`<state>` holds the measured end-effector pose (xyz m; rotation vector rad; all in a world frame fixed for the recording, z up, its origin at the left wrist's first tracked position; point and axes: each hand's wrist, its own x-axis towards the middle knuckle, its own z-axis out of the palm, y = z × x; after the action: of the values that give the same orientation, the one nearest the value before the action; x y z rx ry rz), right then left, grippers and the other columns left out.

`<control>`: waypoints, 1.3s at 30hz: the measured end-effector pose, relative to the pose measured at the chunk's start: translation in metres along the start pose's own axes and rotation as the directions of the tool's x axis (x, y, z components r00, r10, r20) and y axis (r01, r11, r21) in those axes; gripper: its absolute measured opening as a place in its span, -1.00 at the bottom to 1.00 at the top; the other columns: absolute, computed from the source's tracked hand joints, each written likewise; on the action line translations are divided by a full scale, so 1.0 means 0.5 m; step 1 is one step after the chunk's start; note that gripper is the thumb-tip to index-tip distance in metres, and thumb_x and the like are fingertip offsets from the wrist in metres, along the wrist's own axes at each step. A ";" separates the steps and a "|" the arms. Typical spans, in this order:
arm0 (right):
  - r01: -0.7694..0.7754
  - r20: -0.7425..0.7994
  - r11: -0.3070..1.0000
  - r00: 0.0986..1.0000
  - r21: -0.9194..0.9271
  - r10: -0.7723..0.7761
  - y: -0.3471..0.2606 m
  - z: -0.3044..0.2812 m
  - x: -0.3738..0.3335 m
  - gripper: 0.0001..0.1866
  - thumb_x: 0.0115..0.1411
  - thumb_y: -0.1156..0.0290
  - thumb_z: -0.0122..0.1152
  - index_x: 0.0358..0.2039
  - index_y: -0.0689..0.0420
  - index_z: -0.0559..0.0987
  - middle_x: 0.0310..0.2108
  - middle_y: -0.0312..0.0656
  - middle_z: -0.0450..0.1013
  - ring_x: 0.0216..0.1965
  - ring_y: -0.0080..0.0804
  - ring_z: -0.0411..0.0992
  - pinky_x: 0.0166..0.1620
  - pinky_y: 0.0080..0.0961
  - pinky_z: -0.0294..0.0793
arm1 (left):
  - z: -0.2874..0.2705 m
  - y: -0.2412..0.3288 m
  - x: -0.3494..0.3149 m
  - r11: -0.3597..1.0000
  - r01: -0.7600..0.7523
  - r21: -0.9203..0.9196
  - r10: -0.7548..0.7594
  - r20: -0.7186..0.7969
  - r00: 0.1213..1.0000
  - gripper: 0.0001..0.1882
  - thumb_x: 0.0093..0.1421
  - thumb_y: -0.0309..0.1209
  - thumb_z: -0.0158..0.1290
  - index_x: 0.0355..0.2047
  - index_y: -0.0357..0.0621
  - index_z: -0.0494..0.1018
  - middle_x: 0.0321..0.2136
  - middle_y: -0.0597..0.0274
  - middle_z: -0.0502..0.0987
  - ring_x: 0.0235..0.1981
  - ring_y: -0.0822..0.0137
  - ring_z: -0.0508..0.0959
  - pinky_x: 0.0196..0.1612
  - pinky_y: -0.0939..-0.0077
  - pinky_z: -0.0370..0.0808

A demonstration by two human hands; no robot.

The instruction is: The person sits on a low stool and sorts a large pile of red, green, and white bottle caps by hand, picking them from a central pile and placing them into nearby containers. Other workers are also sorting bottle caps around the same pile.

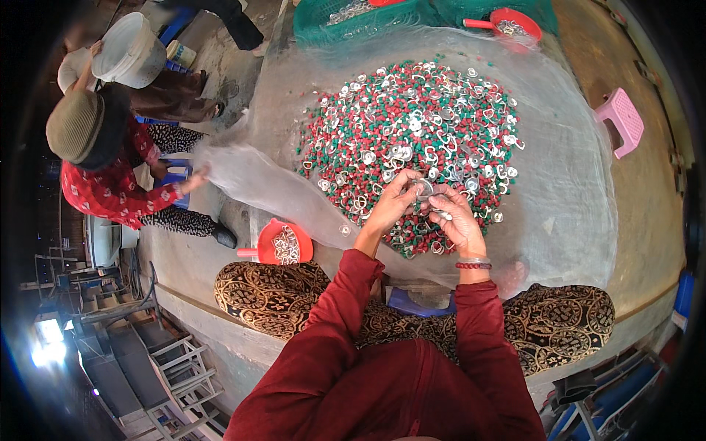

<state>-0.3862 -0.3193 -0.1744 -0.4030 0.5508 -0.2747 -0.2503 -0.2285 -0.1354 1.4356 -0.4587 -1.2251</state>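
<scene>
Head view, straight to the far left: a co-worker (110,195) in a knit hat (79,128), one outstretched hand (195,181) by the translucent sheet (566,184). Next along, a red scoop (265,246) with pale loops (287,246) inside, just beyond a patterned knee (268,294). Now to the middle, to a broad pile (346,147) of red, green and white bits on that sheet. With the left hand (390,203), pinches a round silvery piece (423,189) over the pile's near part; with the right hand (461,223), curls fingers around small pale pieces (442,214), tips close to the silvery one; touching or not, cannot tell. Far right, a pink stool (625,121) past the sheet.
</scene>
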 end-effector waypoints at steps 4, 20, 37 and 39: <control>0.006 -0.029 0.998 1.000 0.065 -0.004 -0.002 0.013 -0.001 -0.79 0.07 0.56 0.18 -0.24 0.16 0.46 -0.41 -0.25 0.46 -0.44 -0.49 0.44 -0.48 -0.68 0.42 | -0.015 -0.016 0.001 0.993 -0.076 0.090 0.076 0.009 0.997 -0.85 0.21 -0.39 0.01 -0.22 -0.10 0.38 -0.37 0.43 0.41 -0.40 0.58 0.39 -0.38 0.68 0.35; -0.019 -0.282 0.867 0.949 -0.498 -0.141 -0.028 -0.087 -0.002 -0.74 0.13 0.48 0.03 -0.19 0.30 0.53 -0.45 -0.24 0.46 -0.59 -0.58 0.39 -0.62 -0.69 0.30 | -0.123 -0.068 0.016 0.584 -0.283 -0.760 0.269 -0.148 0.952 -0.83 0.07 -0.29 -0.14 -0.43 -0.09 0.35 -0.38 0.24 0.43 -0.41 0.29 0.46 -0.60 0.61 0.30; 0.017 -0.370 0.634 0.800 -0.773 -0.472 0.101 -0.203 0.013 -0.76 0.11 0.50 0.01 -0.22 0.09 0.58 -0.49 -0.19 0.48 -0.56 -0.37 0.43 -0.53 -0.42 0.41 | -0.050 -0.212 0.014 0.446 0.453 0.772 0.170 -0.570 0.804 -0.60 0.10 -0.21 0.06 -0.18 -0.22 0.27 -0.35 -0.15 0.48 -0.30 -0.11 0.51 -0.28 0.06 0.44; 0.028 0.003 0.055 0.910 -0.998 -0.415 0.143 -0.173 0.016 -0.72 0.08 0.51 -0.02 -0.20 0.06 0.57 -0.39 -0.04 0.52 -0.42 -0.14 0.51 -0.36 -0.25 0.48 | -0.076 -0.247 0.005 0.396 0.356 0.846 0.183 -0.453 0.872 -0.59 0.11 -0.21 0.04 -0.15 -0.23 0.25 -0.36 -0.17 0.49 -0.32 -0.16 0.51 -0.28 0.02 0.44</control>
<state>-0.4171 -0.2846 -0.2766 -1.9274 0.9443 -0.2179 -0.2600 -0.1767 -0.2536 2.7055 -0.7757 -0.5472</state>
